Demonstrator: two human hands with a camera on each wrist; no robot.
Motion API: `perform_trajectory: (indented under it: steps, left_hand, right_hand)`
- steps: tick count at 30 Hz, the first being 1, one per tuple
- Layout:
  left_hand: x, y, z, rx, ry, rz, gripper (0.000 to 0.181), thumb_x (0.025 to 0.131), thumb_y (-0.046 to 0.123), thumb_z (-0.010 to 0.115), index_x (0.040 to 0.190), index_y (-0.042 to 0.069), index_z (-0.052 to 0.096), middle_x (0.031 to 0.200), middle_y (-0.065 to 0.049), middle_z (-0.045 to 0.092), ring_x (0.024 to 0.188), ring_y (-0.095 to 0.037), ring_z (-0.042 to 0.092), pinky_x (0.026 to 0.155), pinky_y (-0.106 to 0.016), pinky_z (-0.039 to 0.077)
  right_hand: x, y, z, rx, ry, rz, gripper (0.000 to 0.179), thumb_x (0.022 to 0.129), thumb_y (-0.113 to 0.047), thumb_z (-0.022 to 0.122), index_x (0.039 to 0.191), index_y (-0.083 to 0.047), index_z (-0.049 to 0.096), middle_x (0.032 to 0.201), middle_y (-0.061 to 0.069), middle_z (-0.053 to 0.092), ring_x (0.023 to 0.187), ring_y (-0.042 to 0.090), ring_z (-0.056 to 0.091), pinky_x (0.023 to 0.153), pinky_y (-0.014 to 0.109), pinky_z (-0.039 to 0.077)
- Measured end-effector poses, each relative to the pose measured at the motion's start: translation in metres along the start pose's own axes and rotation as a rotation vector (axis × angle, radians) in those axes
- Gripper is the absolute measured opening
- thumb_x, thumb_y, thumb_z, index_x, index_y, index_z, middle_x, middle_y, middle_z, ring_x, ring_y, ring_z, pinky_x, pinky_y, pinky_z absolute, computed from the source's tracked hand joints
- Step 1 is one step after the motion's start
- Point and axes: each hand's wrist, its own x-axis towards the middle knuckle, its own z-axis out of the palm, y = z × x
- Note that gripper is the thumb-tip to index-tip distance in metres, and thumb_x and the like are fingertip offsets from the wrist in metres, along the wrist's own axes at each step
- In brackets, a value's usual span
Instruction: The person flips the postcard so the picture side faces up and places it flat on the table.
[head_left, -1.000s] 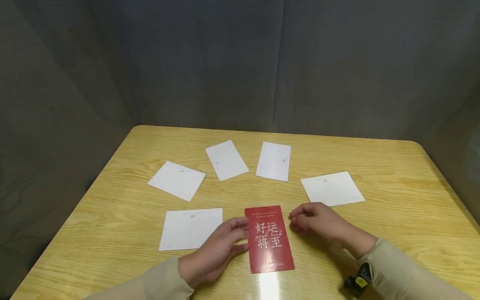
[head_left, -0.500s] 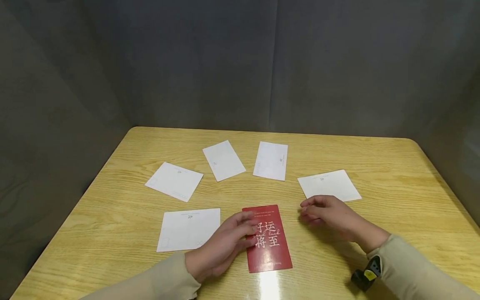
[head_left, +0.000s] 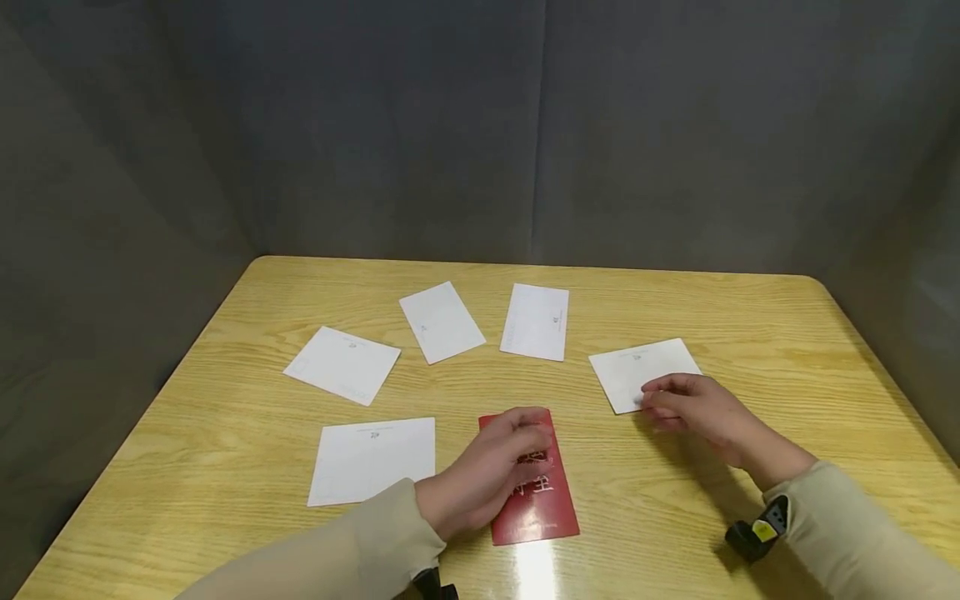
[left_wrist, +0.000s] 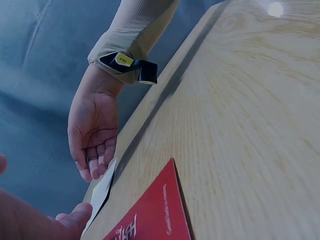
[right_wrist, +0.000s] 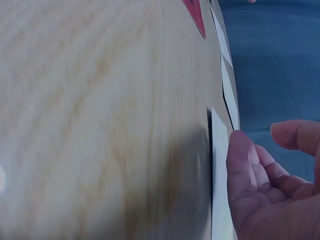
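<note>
Compared with a second ago, the left hand (head_left: 487, 471) has come from the left edge of the red card (head_left: 536, 512) to lie over it, hiding part of its white lettering. Its fingers are loosely bent, and it holds nothing; whether they touch the card is hard to tell. The right hand (head_left: 697, 412) has gone from just right of the red card to the right white card (head_left: 622, 379), covering its near right part. Its thumb and fingers stand apart in the right wrist view, gripping nothing; contact with the card cannot be told. The red card lies at the near middle, as before.

Four more white cards stay flat: a near left card (head_left: 367, 458), a far left card (head_left: 342, 365), and two at the far middle, one tilted card (head_left: 442, 322) and one straighter card (head_left: 535, 322).

The bench (head_left: 750, 333) is yellowish wood grain with rounded far corners, and a bright reflection shows at the near side. Dark grey cloth (head_left: 397, 125) hangs behind it and along both sides.
</note>
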Motion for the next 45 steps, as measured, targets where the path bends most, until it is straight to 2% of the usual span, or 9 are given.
perform_trajectory:
  steps: [5, 12, 17, 22, 28, 35, 38, 41, 45]
  left_hand:
    - [0.008, 0.001, 0.007, 0.001, 0.001, -0.002, 0.059, 0.101, 0.009, 0.055, 0.151, -0.011, 0.033, 0.143, -0.024, 0.046, 0.109, -0.023, 0.051, 0.093, -0.030, 0.050]
    - [0.025, 0.002, 0.013, 0.016, 0.022, -0.019, 0.061, 0.098, 0.009, 0.057, 0.151, -0.008, 0.035, 0.129, -0.017, 0.051, 0.108, -0.024, 0.051, 0.099, -0.035, 0.050]
    - [0.038, 0.003, 0.018, 0.016, 0.025, -0.013, 0.063, 0.096, 0.007, 0.058, 0.152, -0.010, 0.035, 0.138, -0.021, 0.047, 0.116, -0.027, 0.048, 0.107, -0.041, 0.046]
    - [0.051, 0.004, 0.024, 0.007, 0.027, -0.020, 0.061, 0.097, 0.005, 0.056, 0.151, -0.013, 0.034, 0.144, -0.025, 0.045, 0.125, -0.030, 0.048, 0.110, -0.039, 0.043]
    - [0.065, 0.006, 0.030, -0.003, 0.071, -0.028, 0.055, 0.098, 0.003, 0.056, 0.147, -0.015, 0.038, 0.132, -0.020, 0.053, 0.109, -0.022, 0.052, 0.108, -0.035, 0.044]
    - [0.080, 0.003, 0.035, -0.011, 0.117, -0.024, 0.058, 0.095, 0.002, 0.060, 0.146, -0.014, 0.039, 0.125, -0.013, 0.052, 0.103, -0.019, 0.050, 0.102, -0.032, 0.046]
    - [0.082, 0.002, 0.038, -0.020, 0.119, -0.026, 0.049, 0.094, 0.002, 0.060, 0.139, -0.014, 0.045, 0.116, -0.009, 0.051, 0.099, -0.018, 0.047, 0.095, -0.028, 0.047]
    - [0.084, 0.000, 0.039, -0.032, 0.117, -0.034, 0.029, 0.094, 0.004, 0.061, 0.120, -0.007, 0.055, 0.104, -0.005, 0.048, 0.093, -0.016, 0.045, 0.088, -0.025, 0.047]
    - [0.087, -0.001, 0.039, -0.047, 0.122, -0.045, 0.016, 0.092, 0.006, 0.061, 0.106, 0.000, 0.056, 0.105, -0.006, 0.045, 0.095, -0.017, 0.045, 0.091, -0.027, 0.047]
  right_hand:
    - [0.002, -0.001, -0.020, -0.041, 0.043, 0.010, 0.040, 0.107, -0.011, 0.054, 0.132, 0.020, 0.047, 0.106, 0.007, 0.066, 0.089, 0.005, 0.067, 0.078, 0.026, 0.059]
    - [0.002, -0.002, -0.042, -0.097, 0.103, -0.009, 0.044, 0.108, -0.011, 0.053, 0.135, 0.022, 0.044, 0.108, 0.008, 0.064, 0.087, 0.005, 0.066, 0.078, 0.024, 0.059]
    - [0.004, -0.002, -0.050, -0.119, 0.126, -0.009, 0.046, 0.107, -0.011, 0.053, 0.136, 0.024, 0.042, 0.107, 0.007, 0.064, 0.085, 0.003, 0.064, 0.077, 0.023, 0.059]
    - [0.004, -0.003, -0.056, -0.174, 0.167, -0.010, 0.046, 0.108, -0.011, 0.052, 0.136, 0.025, 0.043, 0.110, 0.012, 0.065, 0.083, 0.002, 0.063, 0.076, 0.023, 0.059]
    - [0.004, 0.000, -0.066, -0.249, 0.203, -0.012, 0.046, 0.109, -0.013, 0.050, 0.134, 0.025, 0.045, 0.114, 0.021, 0.067, 0.083, 0.003, 0.063, 0.075, 0.024, 0.059]
    - [0.013, 0.002, -0.079, -0.321, 0.242, 0.006, 0.046, 0.110, -0.018, 0.049, 0.133, 0.022, 0.047, 0.108, 0.019, 0.067, 0.082, 0.003, 0.063, 0.073, 0.023, 0.057]
    - [0.017, 0.003, -0.080, -0.320, 0.252, 0.010, 0.045, 0.108, -0.017, 0.050, 0.132, 0.022, 0.048, 0.104, 0.016, 0.068, 0.081, 0.002, 0.063, 0.073, 0.022, 0.057]
    - [0.019, 0.004, -0.080, -0.313, 0.251, 0.022, 0.045, 0.108, -0.016, 0.051, 0.131, 0.022, 0.048, 0.103, 0.015, 0.068, 0.081, 0.001, 0.062, 0.072, 0.021, 0.057]
    - [0.022, 0.005, -0.080, -0.329, 0.238, 0.046, 0.046, 0.107, -0.017, 0.052, 0.132, 0.022, 0.048, 0.109, 0.020, 0.067, 0.083, 0.001, 0.061, 0.073, 0.021, 0.056]
